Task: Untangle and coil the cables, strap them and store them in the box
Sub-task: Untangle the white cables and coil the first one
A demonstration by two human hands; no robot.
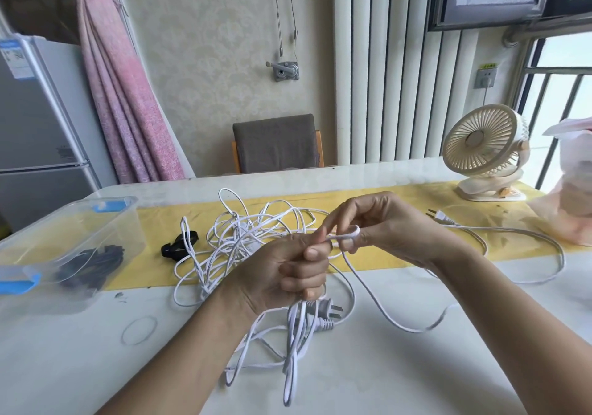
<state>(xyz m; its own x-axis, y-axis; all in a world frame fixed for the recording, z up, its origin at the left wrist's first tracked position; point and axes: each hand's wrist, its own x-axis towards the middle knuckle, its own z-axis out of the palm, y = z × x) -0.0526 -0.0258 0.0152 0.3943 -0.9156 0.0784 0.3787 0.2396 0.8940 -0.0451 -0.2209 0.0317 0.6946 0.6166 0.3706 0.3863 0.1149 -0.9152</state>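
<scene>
**Coiling white cable (294, 321) right of the box (64, 222)**
The left hand (282, 273) curls its fingers round gathered loops; the right hand (384, 225) pinches the next in its fingers. Best keep loops even, easing slack from the tangle (243, 235).

The desk (400, 376) has a smooth, glossy white top. Across it lies a matt yellow runner (160, 222); whether it is cloth or paper I cannot tell. At the centre the cables (243, 238) have smooth white plastic sheathing with a slight sheen. At nine o'clock the box (73, 232) is clear, glossy plastic with blue plastic clips. The black strap (174, 248) looks like matt woven cloth. At two o'clock the fan (483, 145) is smooth cream plastic. At ten o'clock the curtain (128, 101) is pink textured cloth.
</scene>
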